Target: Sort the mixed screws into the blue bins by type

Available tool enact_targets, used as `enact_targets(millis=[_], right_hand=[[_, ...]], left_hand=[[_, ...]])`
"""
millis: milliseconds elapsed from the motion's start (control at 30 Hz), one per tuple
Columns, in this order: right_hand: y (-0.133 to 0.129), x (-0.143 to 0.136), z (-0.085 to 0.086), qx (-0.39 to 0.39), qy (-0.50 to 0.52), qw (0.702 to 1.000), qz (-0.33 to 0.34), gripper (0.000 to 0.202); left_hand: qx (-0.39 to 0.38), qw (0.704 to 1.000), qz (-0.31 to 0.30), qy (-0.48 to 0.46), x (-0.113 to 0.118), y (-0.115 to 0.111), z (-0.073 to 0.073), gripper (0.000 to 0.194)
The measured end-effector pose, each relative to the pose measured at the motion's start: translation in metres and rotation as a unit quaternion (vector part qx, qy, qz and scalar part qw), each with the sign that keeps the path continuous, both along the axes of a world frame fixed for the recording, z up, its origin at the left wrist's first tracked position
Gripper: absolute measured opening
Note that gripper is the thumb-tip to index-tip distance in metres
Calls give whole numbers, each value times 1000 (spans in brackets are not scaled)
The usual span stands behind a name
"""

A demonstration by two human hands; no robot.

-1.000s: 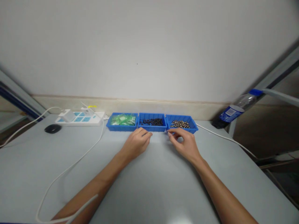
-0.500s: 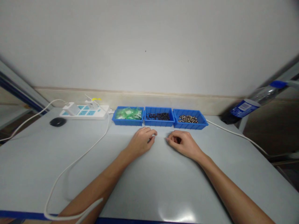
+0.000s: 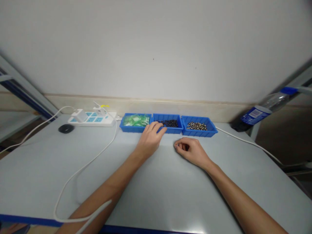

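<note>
Three blue bins stand side by side against the wall. The left bin [image 3: 133,130] holds green-and-clear plastic packets [image 3: 136,120], the middle bin [image 3: 174,130] dark screws [image 3: 170,123], and the right bin [image 3: 200,133] shiny metal pieces [image 3: 197,126]. My left hand [image 3: 151,136] is at the front left edge of the middle bin, fingers apart and reaching over its rim, with nothing visible in them. On the table before the right bin rests my right hand [image 3: 191,149], its fingers curled together; whatever they may hold is hidden.
A white power strip [image 3: 107,120] with plugs and a black mouse-like object [image 3: 66,128] lie at the left. One white cable [image 3: 85,165] loops across my left forearm. At the back right a dark drink bottle [image 3: 255,114] leans.
My left hand has moved forward from the table to the middle bin's edge, its fingers now over the rim. My right hand stays in place. The camera view has shifted slightly.
</note>
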State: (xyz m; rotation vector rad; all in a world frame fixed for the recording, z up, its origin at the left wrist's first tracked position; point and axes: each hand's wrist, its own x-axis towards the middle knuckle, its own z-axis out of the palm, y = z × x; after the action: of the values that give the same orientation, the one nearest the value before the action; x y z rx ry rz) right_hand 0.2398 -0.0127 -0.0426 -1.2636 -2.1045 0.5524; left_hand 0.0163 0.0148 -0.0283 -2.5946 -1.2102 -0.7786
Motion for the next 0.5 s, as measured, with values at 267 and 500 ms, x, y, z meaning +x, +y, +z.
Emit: enact_targets(millis=[267, 500], right_hand=[[3, 0, 1, 95, 79, 978, -168, 25], [9, -1, 13, 47, 98, 978, -180, 38]], left_hand=[[-73, 994, 46, 74, 12, 20, 11, 24], [-34, 995, 3, 93, 7, 4, -5, 16]])
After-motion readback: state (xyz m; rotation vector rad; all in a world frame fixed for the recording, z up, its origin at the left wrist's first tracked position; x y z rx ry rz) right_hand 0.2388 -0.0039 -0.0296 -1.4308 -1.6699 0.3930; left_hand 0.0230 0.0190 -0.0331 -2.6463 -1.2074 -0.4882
